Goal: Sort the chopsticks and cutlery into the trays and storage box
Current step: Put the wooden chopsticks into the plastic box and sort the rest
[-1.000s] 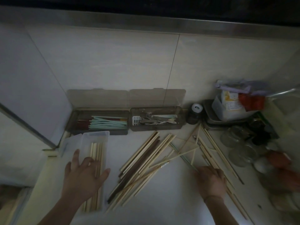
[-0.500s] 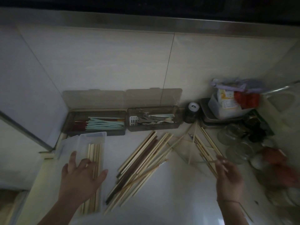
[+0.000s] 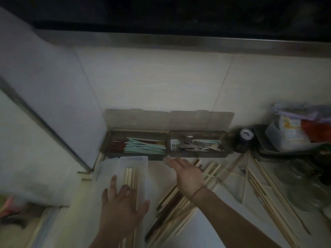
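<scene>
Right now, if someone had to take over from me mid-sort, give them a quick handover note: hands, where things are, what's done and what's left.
Left hand: open, resting flat on the clear storage box, which holds some pale wooden chopsticks.
Right hand: open, holding nothing, reaching toward the two trays.
Left tray: mint and red chopsticks. Right tray: metal cutlery.
Left to do: loose chopsticks by the right forearm and a second scatter farther right lie unsorted on the counter.
</scene>
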Demonstrator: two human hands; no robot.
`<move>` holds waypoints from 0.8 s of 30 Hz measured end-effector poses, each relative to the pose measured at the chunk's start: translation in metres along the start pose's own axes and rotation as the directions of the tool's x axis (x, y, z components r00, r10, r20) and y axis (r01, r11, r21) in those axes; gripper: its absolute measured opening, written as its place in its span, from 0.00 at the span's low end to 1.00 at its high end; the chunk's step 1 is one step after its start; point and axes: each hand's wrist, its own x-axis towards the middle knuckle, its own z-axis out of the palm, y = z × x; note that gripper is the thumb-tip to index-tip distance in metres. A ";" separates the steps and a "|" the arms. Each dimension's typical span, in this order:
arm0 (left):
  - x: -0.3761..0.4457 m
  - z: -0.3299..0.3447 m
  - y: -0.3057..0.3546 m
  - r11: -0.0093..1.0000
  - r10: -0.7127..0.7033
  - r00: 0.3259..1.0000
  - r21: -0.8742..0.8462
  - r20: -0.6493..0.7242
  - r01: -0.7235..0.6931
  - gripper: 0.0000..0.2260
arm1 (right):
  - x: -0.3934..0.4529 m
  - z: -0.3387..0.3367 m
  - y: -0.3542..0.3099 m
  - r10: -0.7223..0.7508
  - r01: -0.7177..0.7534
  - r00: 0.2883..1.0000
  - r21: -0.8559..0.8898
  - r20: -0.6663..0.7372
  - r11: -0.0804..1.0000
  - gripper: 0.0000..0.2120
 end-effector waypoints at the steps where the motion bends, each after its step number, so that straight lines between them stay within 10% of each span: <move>1: 0.000 0.000 0.000 1.000 -0.001 1.000 -0.012 0.003 0.001 0.26 | 0.016 0.005 -0.009 0.011 -0.011 1.000 0.020 0.016 1.000 0.29; 11: 0.006 -0.002 -0.002 0.997 -0.016 1.000 -0.076 0.023 0.018 0.27 | 0.150 0.069 -0.046 -0.065 0.032 0.964 0.134 0.256 0.990 0.20; 16: 0.007 -0.001 -0.003 0.997 -0.019 0.999 -0.081 0.028 0.021 0.27 | 0.150 0.093 -0.036 -0.081 -0.016 0.915 0.235 0.396 0.972 0.46; 19: 0.006 -0.001 -0.002 0.997 -0.009 1.000 -0.071 0.018 0.011 0.27 | 0.142 0.088 -0.033 -0.088 -0.027 0.940 0.331 0.330 0.943 0.46; 24: 0.005 -0.001 -0.002 0.998 0.004 1.000 -0.067 0.021 -0.002 0.26 | 0.075 0.061 -0.016 0.129 -0.076 0.985 0.387 -0.112 0.919 0.20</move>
